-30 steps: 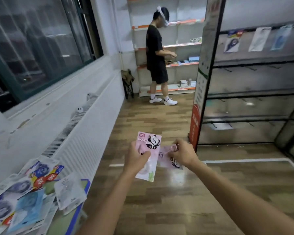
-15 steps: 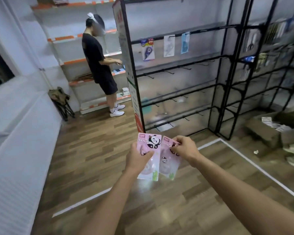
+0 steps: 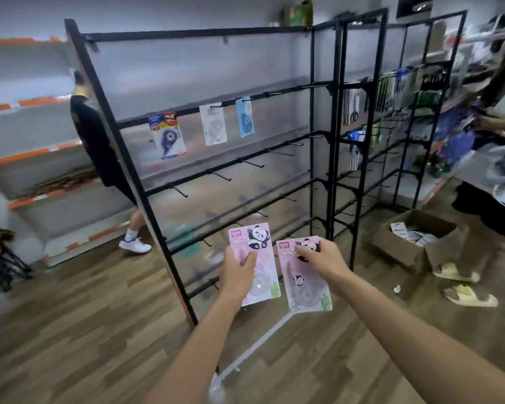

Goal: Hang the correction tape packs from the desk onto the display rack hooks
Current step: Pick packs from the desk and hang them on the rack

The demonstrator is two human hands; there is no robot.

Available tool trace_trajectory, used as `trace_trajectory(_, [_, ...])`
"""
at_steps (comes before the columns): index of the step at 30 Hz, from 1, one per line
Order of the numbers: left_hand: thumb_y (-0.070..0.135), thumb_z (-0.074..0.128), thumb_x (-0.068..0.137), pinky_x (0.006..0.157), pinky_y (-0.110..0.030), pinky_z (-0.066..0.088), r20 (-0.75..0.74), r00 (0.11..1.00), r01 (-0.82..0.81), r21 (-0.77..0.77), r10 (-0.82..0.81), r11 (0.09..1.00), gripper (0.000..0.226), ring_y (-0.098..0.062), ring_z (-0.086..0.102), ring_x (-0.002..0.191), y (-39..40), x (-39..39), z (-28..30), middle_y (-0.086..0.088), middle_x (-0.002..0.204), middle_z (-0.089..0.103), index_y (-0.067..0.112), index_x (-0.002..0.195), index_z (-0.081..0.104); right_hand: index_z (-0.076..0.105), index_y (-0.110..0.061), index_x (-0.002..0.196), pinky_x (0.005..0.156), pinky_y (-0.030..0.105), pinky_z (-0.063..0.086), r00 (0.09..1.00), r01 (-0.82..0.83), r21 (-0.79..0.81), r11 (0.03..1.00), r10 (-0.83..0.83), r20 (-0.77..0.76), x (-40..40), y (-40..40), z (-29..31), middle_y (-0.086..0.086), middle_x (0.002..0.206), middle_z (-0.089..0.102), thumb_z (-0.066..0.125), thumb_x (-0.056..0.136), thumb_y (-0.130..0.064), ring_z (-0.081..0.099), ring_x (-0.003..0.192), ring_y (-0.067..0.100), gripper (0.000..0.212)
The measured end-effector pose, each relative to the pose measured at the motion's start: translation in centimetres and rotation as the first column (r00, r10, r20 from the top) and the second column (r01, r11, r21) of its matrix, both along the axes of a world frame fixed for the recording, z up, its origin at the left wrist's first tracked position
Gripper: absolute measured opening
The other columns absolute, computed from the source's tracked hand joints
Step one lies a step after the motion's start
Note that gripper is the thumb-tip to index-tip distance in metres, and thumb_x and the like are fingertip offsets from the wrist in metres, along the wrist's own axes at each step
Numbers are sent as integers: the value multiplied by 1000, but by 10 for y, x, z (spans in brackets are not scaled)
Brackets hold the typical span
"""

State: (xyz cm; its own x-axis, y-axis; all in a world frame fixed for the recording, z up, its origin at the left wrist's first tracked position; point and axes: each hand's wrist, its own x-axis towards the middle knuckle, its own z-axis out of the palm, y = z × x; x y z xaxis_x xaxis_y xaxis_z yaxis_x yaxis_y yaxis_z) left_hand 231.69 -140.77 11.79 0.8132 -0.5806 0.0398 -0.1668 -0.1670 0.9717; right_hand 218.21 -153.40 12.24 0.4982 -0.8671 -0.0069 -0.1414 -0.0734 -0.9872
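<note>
Black display rack (image 3: 312, 118) of wire bars and hooks, standing upright on the wooden floor (image 3: 70, 316), mostly bare. On its second bar from the top, three hung packs: blue-and-red pack (image 3: 168, 135) at the left, white pack (image 3: 213, 128) in the middle, light blue pack (image 3: 245, 117) at the right, each apart from the next. Right of the rack, a second black rack (image 3: 391, 112) carrying stationery, too blurred to name. Left of the display rack and partly behind its end post, a person in black clothes (image 3: 96, 141) with a white shoe on the floor. Farther right of the rack, another person's legs in yellow sandals (image 3: 461, 284), and beside them an open cardboard box (image 3: 414, 243) with small packs inside. Low in front of the rack, two pink panda correction tape packs held side by side, near each other but apart. Left pack (image 3: 255, 259) gripped by the left hand (image 3: 236, 275), thumb laid across its front, fingers behind. Right pack (image 3: 303, 279) pinched near its top by the right hand (image 3: 321, 258), fingers curled over the panda print. Neither pink pack touching any hook.
</note>
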Motion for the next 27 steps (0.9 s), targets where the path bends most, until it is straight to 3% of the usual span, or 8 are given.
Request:
trace_trajectory(4, [18, 56, 94, 70, -20, 49, 42, 999, 27, -34, -26, 999, 18, -14, 61, 88, -75, 26, 8, -4, 108, 65, 13, 111, 51, 54, -16, 70, 59, 25, 39, 1000, 26, -23, 999, -26, 5, 25, -70, 7, -3, 70, 58, 66, 84, -15, 52, 67, 12, 18])
trace_trajectory(7, [21, 55, 95, 83, -34, 52, 58, 997, 46, -29, -45, 999, 22, -17, 62, 95, -132, 44, 11, -1, 108, 65, 12, 114, 51, 55, -19, 72, 66, 30, 43, 998, 54, -39, 998, -53, 33, 44, -128, 10, -1, 75, 62, 68, 81, -17, 56, 71, 14, 16])
trace_trajectory(10, [28, 56, 94, 78, -30, 48, 70, 997, 40, -16, -39, 999, 15, 3, 56, 83, -190, 58, 14, 14, 98, 59, 19, 105, 50, 61, -13, 82, 71, 35, 50, 998, 42, -28, 999, -41, 55, 60, -191, 15, 5, 82, 68, 71, 80, -20, 61, 75, 19, 12])
trace_trajectory(12, [30, 56, 94, 67, -23, 43, 87, 996, 17, -6, -16, 1000, 14, 11, 48, 78, -230, 66, 18, 17, 95, 54, 23, 103, 49, 61, -13, 80, 63, 30, 48, 998, 33, -25, 999, -31, 61, 69, -234, 21, 1, 75, 67, 71, 80, -20, 60, 68, 15, 12])
trace_trajectory(16, [32, 55, 94, 55, -18, 41, 169, 985, -37, 1, 36, 999, 11, 0, 55, 72, -295, 78, 33, 8, 88, 61, 22, 94, 54, 60, -19, 72, 56, 23, 43, 998, 2, -49, 999, 1, 69, 88, -306, 37, -6, 67, 65, 71, 80, -19, 58, 60, 9, 13])
trace_trajectory(19, [29, 53, 95, 60, -23, 45, 193, 981, -23, -14, 25, 1000, 20, -13, 62, 78, -334, 88, 42, 1, 92, 68, 13, 102, 61, 63, -19, 77, 57, 24, 45, 997, -19, -64, 998, 24, 79, 105, -351, 47, -6, 72, 68, 71, 82, -21, 60, 62, 8, 10])
trace_trajectory(23, [24, 57, 94, 49, -7, 38, 238, 964, -100, -69, 114, 993, 14, 2, 53, 60, -381, 109, 53, 10, 74, 62, 17, 82, 60, 63, -21, 75, 50, 15, 44, 984, -83, -79, 993, 94, 154, 134, -400, 59, -13, 63, 68, 69, 85, -18, 61, 55, -1, 12])
trace_trajectory(27, [28, 57, 94, 58, -19, 44, 256, 958, -102, -107, 126, 989, 15, -4, 56, 66, -431, 139, 66, 7, 79, 65, 15, 90, 64, 62, -21, 76, 50, 13, 44, 967, -136, -118, 984, 158, 199, 170, -448, 79, -14, 64, 67, 67, 87, -19, 61, 55, -3, 12])
